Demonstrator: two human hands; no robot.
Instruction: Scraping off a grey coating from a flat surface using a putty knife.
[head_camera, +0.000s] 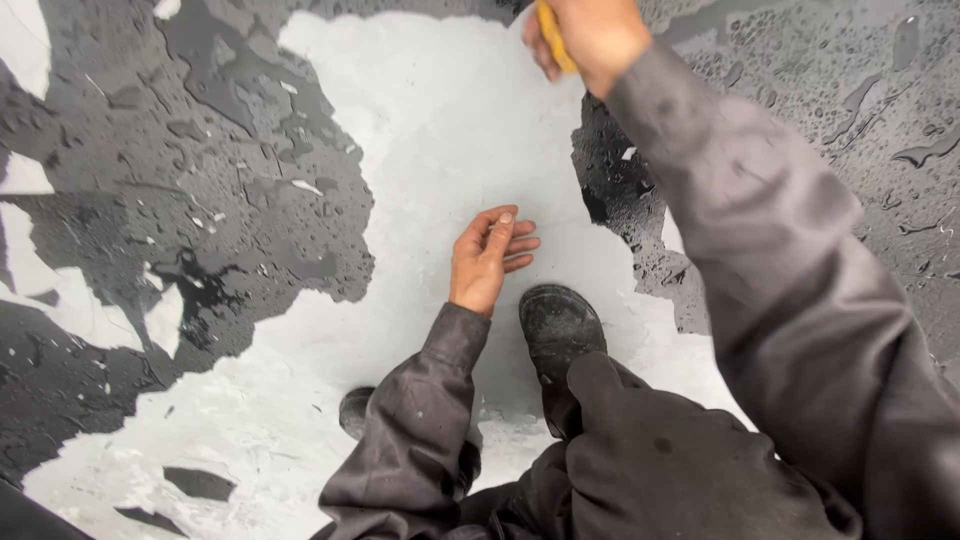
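Note:
My right hand (592, 38) reaches far forward at the top edge of the view, closed around a yellow handle (551, 38); the rest of the tool is out of frame. My left hand (487, 259) rests palm-down on a pale grey patch (440, 130) of the surface, fingers loosely curled and holding nothing. Both arms wear dark grey sleeves. My black boot (556, 322) stands just right of the left hand, on the same pale patch.
Around the pale patch lies a wet, dark surface (200, 200) with water beads and puddles. Small white flakes (305, 186) are scattered on it. A second dark boot toe (353, 410) shows under my left sleeve.

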